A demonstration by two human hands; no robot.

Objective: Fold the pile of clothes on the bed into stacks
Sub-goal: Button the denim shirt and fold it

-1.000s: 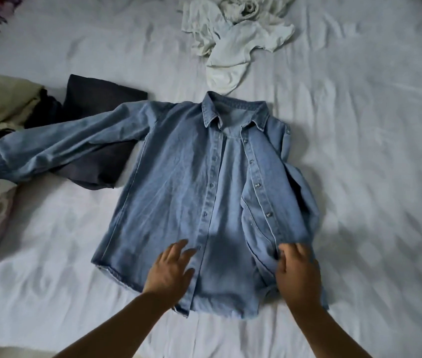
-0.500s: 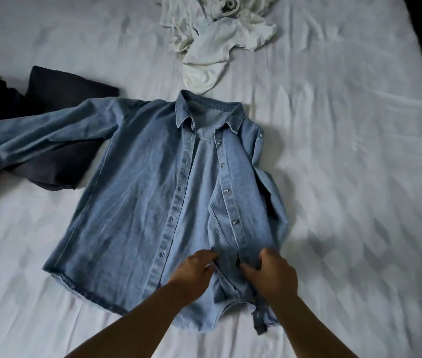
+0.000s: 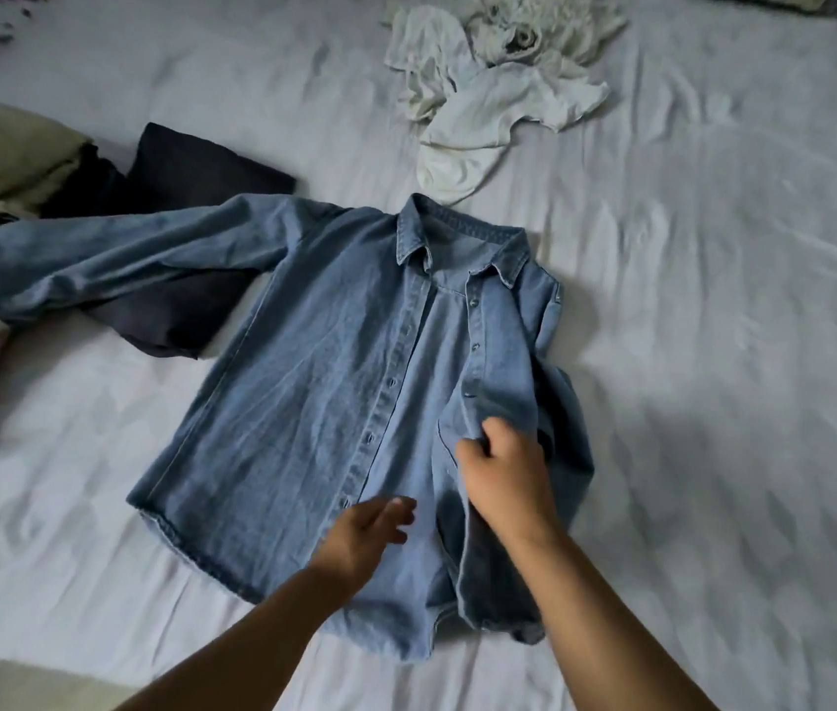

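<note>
step: squaring up denim shirt (image 3: 314,382) mid-bed, front up | our right hand (image 3: 501,479) pinches the button edge to pull that panel flat | left hand (image 3: 362,536) open, fingers straight, steadying fabric near the hem | white pile (image 3: 488,89) near far edge unfolded

Dim, cool daylight falls softly across the wrinkled white bed sheet (image 3: 714,300), brightest at centre and darkening toward the corners (a wide-angle vignette); the open left hand (image 3: 362,538) is smeared by motion blur.
</note>
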